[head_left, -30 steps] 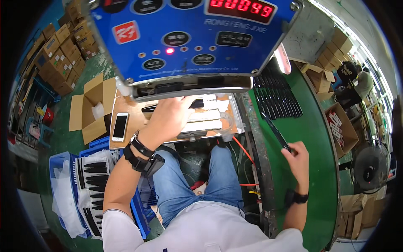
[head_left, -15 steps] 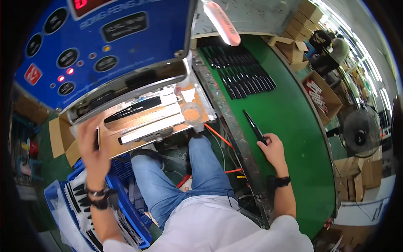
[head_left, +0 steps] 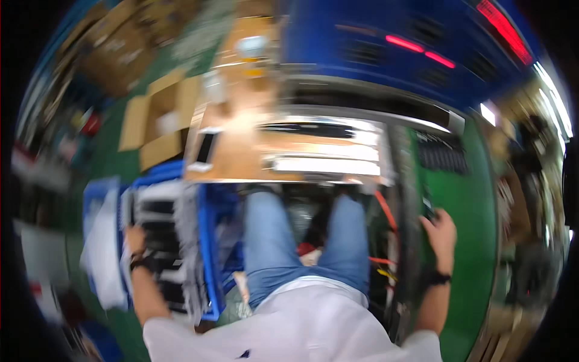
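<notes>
My right hand (head_left: 442, 235) is on the green bench at the right, thumb and fingers closed on one end of a slim black tapered piece (head_left: 427, 205). At the left, my left hand (head_left: 134, 238) is down at the edge of a stack of white sheets (head_left: 181, 208) bearing rows of black pieces (head_left: 158, 229), in a blue crate (head_left: 207, 241). Motion smears the left fingers, so their grip does not show. Another long black piece (head_left: 310, 129) lies in the lit fixture on the wooden table (head_left: 238, 160).
Several black pieces (head_left: 441, 155) lie in rows on the green bench (head_left: 470, 223). A blue machine panel (head_left: 362, 42) with red lights stands over the table. A dark phone-like rectangle (head_left: 206, 148) lies near the table's left edge, beside an open cardboard box (head_left: 146, 123).
The view has swung left and is blurred. My left hand has moved from above the table's left end down to the crate. My right hand still holds the black piece on the bench.
</notes>
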{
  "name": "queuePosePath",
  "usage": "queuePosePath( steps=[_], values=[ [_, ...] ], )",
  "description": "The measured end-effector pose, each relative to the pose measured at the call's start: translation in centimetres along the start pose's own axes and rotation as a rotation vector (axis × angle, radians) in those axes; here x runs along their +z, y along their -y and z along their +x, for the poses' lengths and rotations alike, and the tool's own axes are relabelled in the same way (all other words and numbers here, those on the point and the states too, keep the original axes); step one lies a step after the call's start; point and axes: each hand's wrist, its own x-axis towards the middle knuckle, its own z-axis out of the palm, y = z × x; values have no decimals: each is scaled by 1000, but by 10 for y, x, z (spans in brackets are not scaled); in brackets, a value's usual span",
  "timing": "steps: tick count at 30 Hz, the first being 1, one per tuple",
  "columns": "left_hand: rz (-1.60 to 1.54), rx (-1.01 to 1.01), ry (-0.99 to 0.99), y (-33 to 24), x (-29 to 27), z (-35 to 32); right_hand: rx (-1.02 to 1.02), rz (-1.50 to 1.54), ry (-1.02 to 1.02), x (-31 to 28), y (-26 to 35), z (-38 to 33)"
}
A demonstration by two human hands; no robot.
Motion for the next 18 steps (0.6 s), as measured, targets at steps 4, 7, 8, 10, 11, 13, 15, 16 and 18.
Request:
queuePosePath(
  steps=[4,7,8,10,11,13,15,16,18],
  values=[
    [-532,-725,-211,-74,-81,5,40,249,49,-39,-4,0],
    [-700,-919,-316,-88,-138,16,-42,226,64,-36,-7,19],
    [-688,-946,-323,-78,-136,7,-56,240,75,-34,1,24],
    [-683,-932,-342,-64,-123,-3,-72,260,87,-32,18,30],
    [-690,-919,-351,-61,-118,-6,-84,263,83,-34,29,31],
    [-828,-938,-328,-55,-109,-9,-159,296,106,-39,58,33],
    [-1088,-937,-270,-49,-107,-7,-187,316,103,-43,90,32],
    [-1101,-920,-274,-48,-107,-7,-246,354,123,-47,108,33],
    [-1324,-834,-589,-54,-118,-13,-292,380,117,-56,143,34]
  ],
)
